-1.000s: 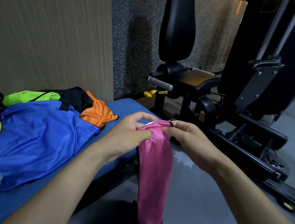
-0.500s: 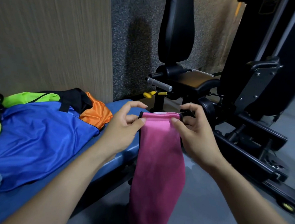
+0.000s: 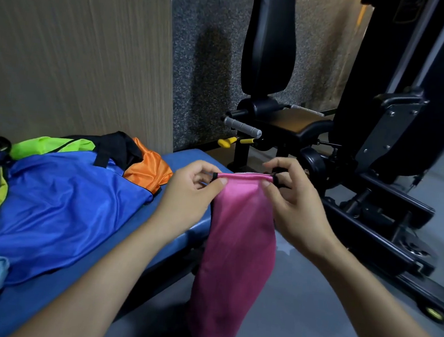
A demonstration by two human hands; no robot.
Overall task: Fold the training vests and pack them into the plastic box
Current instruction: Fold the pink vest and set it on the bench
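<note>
Left hand (image 3: 190, 189) and right hand (image 3: 290, 201) each pinch a top corner of the pink vest (image 3: 235, 252), which hangs over the grey floor (image 3: 310, 310) beside the blue bench (image 3: 186, 160). On the bench lie other vests — blue (image 3: 59, 208), orange (image 3: 148, 170), green (image 3: 48, 145). Beyond stands a black gym machine (image 3: 377, 160) against the wall; no writing is readable.

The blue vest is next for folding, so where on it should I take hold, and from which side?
Judging by its pose, grip the blue vest at its black-trimmed end near the orange vest, coming from above: it lies spread flat on the bench, that end uncovered.
</note>
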